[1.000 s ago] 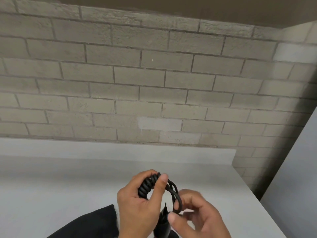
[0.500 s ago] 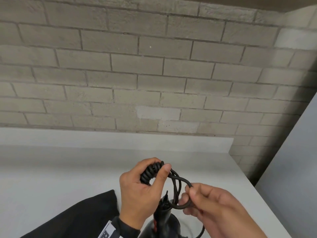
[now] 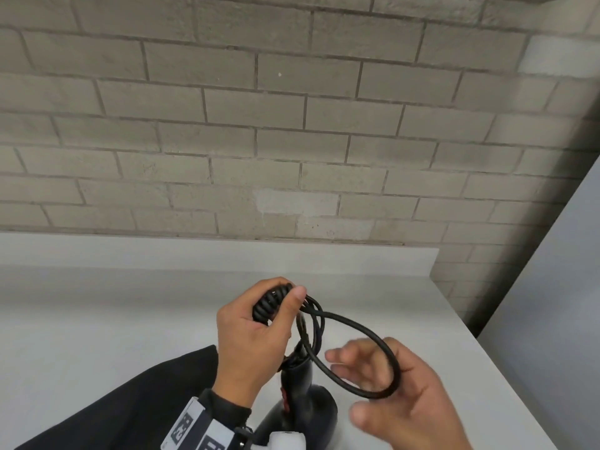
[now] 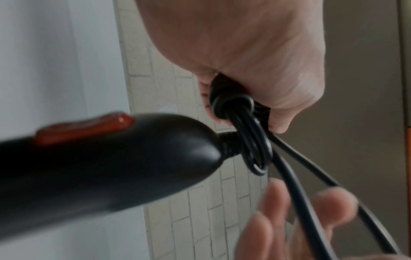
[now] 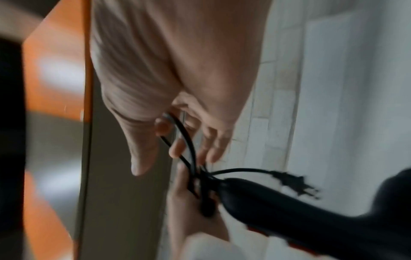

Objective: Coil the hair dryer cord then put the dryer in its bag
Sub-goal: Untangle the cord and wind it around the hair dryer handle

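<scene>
My left hand (image 3: pixel 256 336) grips a tight bundle of coiled black cord (image 3: pixel 269 302) between thumb and curled fingers, held above the counter; the left wrist view shows the hand (image 4: pixel 244 61) closed round the bundle (image 4: pixel 231 103). The black hair dryer (image 3: pixel 302 407) hangs below, its red switch (image 4: pixel 84 128) showing. A wide loop of cord (image 3: pixel 383 345) runs to my right hand (image 3: pixel 406 401), whose blurred fingers are spread and reach through the loop. The plug (image 5: pixel 295 183) dangles free beside the dryer handle (image 5: pixel 289 202). The black bag (image 3: pixel 130 407) lies on the counter at lower left.
A white counter (image 3: pixel 97 319) runs to a low white backsplash under a grey brick wall (image 3: pixel 292 141). The counter's right edge drops off beside a grey panel (image 3: pixel 552 319). A tagged band (image 3: pixel 194 427) sits on my left wrist.
My right hand let go of its pinch on the cord and moved right and down, fingers spread, drawing the loop wider. The left hand kept its grip on the bundle.
</scene>
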Tool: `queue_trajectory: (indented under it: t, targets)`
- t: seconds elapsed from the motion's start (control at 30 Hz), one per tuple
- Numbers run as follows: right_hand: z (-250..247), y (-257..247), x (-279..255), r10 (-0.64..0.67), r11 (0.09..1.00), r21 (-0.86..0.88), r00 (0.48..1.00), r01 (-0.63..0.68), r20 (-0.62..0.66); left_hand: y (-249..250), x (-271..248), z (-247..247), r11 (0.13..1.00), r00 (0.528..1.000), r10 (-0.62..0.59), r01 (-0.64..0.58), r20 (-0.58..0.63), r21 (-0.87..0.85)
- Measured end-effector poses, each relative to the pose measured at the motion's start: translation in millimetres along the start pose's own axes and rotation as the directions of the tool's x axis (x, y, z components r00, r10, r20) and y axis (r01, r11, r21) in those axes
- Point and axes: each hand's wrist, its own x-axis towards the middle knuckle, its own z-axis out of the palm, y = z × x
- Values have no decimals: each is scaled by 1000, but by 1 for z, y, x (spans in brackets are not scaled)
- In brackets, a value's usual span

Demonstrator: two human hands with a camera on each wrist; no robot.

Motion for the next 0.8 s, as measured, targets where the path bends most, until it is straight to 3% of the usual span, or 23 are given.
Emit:
queue_trajectory:
  t: [0.1,0.27,0.37,0.47,0.5,0.6,0.63,0.73,0.8]
  targets:
    - [5,19,-6,-114,968,-226,993,107,-16,-1,-2,3,1000,1000,-15,15,2,5]
    - [18,21,-8,-218,816,-564,971,125,-99,0,-4,4,1000,1000,-26,26,10,1]
    - [25,23,-2,-329,769,-609,937,195,-116,1,-4,4,1000,1000,-23,23,-1,-3]
    - [24,28,0,-482,669,-659,875,343,-35,0,-6,5,1000,1000,-25,25,-10,-9]
    - [24,29,-1,-496,686,-640,866,345,-65,0,-6,4,999,999,-30,29,-20,-13]
    - [29,13,-1,-333,917,-335,878,217,-344,-3,-5,0,999,998,-50,50,-48,-1]
    - [30,5,-1,-283,953,-215,874,212,-394,-4,-5,-2,998,997,-57,57,-52,2]
    - [29,-23,-3,-129,959,181,903,219,-410,-2,-3,-2,999,997,-51,51,-55,6]
    - [13,-30,-4,-28,871,460,954,170,-298,2,-2,-1,999,997,-51,51,-53,5]
